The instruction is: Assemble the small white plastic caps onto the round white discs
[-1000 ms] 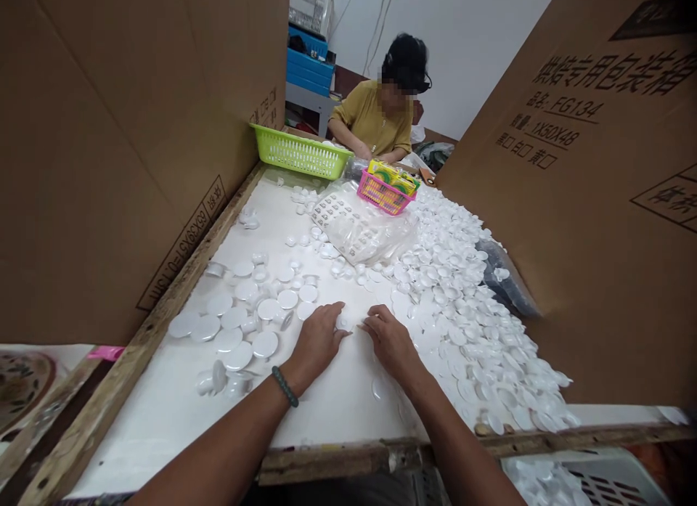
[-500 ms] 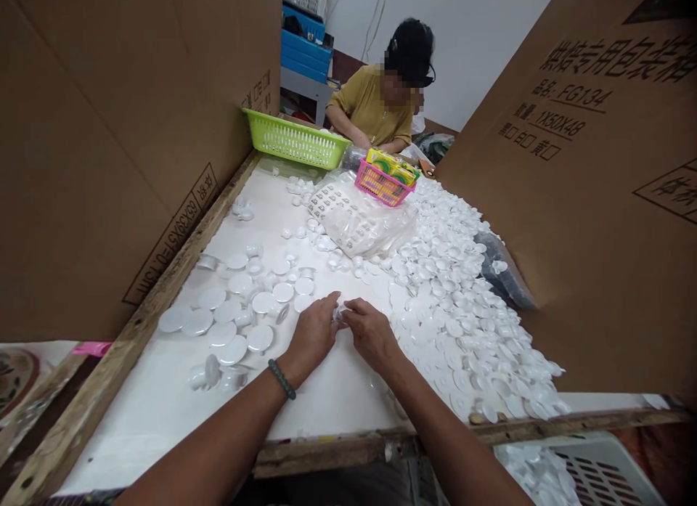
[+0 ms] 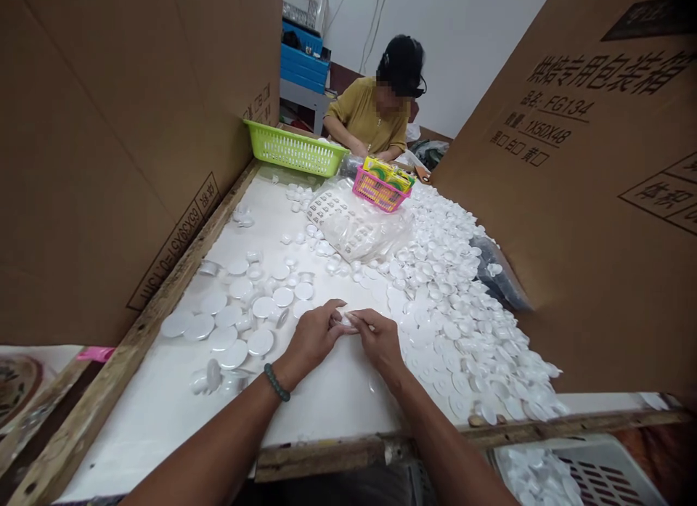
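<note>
My left hand (image 3: 314, 337) and my right hand (image 3: 377, 338) meet at the middle of the white table top (image 3: 321, 404), fingers pinched together on a small white plastic piece (image 3: 345, 320) between them. A green bead bracelet sits on my left wrist. To the left of my hands lie finished white round caps (image 3: 234, 324), some flat, some on their sides. To the right spreads a large heap of loose white plastic parts (image 3: 462, 310).
Tall cardboard boxes (image 3: 98, 143) wall both sides of the table. At the far end sit a clear bag of parts (image 3: 356, 226), a pink basket (image 3: 378, 189) and a green basket (image 3: 294, 147). A person in a yellow shirt (image 3: 375, 114) works there. A white crate (image 3: 571, 473) stands below right.
My hands came together from lying slightly apart on the table and now pinch the small white piece between them, lifted a little off the surface.
</note>
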### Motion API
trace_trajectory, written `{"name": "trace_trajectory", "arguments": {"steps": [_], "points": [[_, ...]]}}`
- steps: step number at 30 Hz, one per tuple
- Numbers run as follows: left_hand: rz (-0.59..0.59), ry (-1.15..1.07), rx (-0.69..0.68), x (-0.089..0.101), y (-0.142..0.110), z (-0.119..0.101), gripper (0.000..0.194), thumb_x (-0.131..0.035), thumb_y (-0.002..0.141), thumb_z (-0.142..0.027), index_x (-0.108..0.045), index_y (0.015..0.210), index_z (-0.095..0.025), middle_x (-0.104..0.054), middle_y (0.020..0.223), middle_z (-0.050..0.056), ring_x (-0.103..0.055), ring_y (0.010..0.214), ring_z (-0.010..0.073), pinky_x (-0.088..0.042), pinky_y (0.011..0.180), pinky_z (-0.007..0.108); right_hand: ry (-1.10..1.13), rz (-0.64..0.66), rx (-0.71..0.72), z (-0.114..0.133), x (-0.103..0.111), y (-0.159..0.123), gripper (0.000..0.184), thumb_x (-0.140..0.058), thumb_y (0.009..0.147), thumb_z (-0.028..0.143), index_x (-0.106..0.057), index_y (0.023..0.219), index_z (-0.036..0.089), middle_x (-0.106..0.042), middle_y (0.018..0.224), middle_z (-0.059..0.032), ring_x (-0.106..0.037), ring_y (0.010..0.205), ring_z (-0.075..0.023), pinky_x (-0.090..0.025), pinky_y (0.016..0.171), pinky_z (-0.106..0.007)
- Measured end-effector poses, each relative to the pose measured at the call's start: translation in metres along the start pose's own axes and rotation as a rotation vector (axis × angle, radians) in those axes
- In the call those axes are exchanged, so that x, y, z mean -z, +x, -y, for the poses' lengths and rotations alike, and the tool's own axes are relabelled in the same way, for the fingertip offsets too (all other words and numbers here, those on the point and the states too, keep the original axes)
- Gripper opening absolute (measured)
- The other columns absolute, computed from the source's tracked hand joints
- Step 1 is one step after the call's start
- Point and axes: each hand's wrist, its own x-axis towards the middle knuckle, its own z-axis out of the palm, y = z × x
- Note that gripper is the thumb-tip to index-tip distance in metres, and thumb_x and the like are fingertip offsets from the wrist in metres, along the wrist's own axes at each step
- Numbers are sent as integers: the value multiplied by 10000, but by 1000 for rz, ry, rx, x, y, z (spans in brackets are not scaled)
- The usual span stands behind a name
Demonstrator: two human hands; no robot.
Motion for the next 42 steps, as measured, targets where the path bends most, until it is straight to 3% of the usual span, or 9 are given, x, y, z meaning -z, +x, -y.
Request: {"name": "trace_trajectory", "arguments": {"steps": [3, 7, 10, 17, 19, 23, 28, 33, 42], "points": [[0, -76, 105, 3, 1, -4, 220, -548, 789, -365, -558, 937, -203, -631, 648, -28, -583, 603, 134, -428, 606, 248, 59, 55, -94, 2, 9, 1, 309, -459, 881, 350, -603, 1133, 247, -664, 841, -16, -583, 698, -140, -480, 631, -268], [9, -128, 219, 4, 2, -6, 225, -575, 751, -398, -553, 839, -192, -585, 532, -48, -549, 479, 123, -409, 529, 237, -58, 153, 157, -4, 15, 0, 297, -591, 811, 303, -622, 1105, 275, -634, 950, -41, -541, 873, -175, -465, 737, -311], [24, -252, 332, 3, 3, -6, 253, -615, 708, -392, -525, 825, -186, -575, 499, -51, -546, 438, 125, -413, 473, 229, -160, 162, 250, -7, 13, 1, 296, -620, 793, 245, -630, 1087, 275, -620, 856, -39, -513, 827, -174, -450, 721, -312], [79, -360, 524, 6, 13, -6, 213, -644, 670, -277, -452, 693, -187, -573, 467, -35, -551, 413, 128, -438, 422, 226, -254, 284, 133, -1, 13, 18, 71, -707, 711, 229, -689, 780, 225, -557, 693, -2, -500, 704, -142, -405, 618, -252], [103, -368, 557, 8, 15, -8, 230, -660, 657, -274, -448, 676, -185, -578, 474, -28, -561, 427, 131, -451, 434, 232, -189, 301, 99, -1, 14, 20, 125, -733, 675, 204, -685, 790, 221, -563, 705, 6, -515, 709, -135, -411, 640, -249], [103, -379, 512, 8, 14, -6, 277, -692, 627, -330, -468, 701, -185, -580, 486, -34, -562, 442, 130, -446, 442, 228, -41, 287, 101, -2, 11, 9, 269, -647, 763, 224, -634, 1028, 269, -577, 788, 8, -526, 712, -122, -418, 666, -249], [84, -395, 356, 6, 8, 2, 314, -700, 612, -364, -503, 779, -186, -581, 503, -48, -555, 456, 124, -413, 446, 213, -98, 159, -49, 3, 8, -2, 302, -733, 643, 391, -633, 867, 215, -506, 623, 31, -457, 597, -121, -380, 576, -242], [97, -416, 356, 7, 7, 7, 348, -722, 586, -374, -508, 779, -179, -581, 511, -47, -547, 447, 114, -412, 447, 211, 71, 308, -91, 6, 12, 1, 381, -673, 709, 405, -631, 1041, 222, -476, 625, 52, -414, 559, -84, -353, 564, -221], [169, -411, 457, 8, 13, 1, 308, -704, 604, -384, -486, 676, -177, -561, 500, -36, -561, 470, 127, -441, 451, 227, -28, 287, -211, 13, 9, 0, 265, -701, 657, 403, -638, 816, 200, -459, 547, 66, -385, 498, -74, -293, 472, -202]]}}
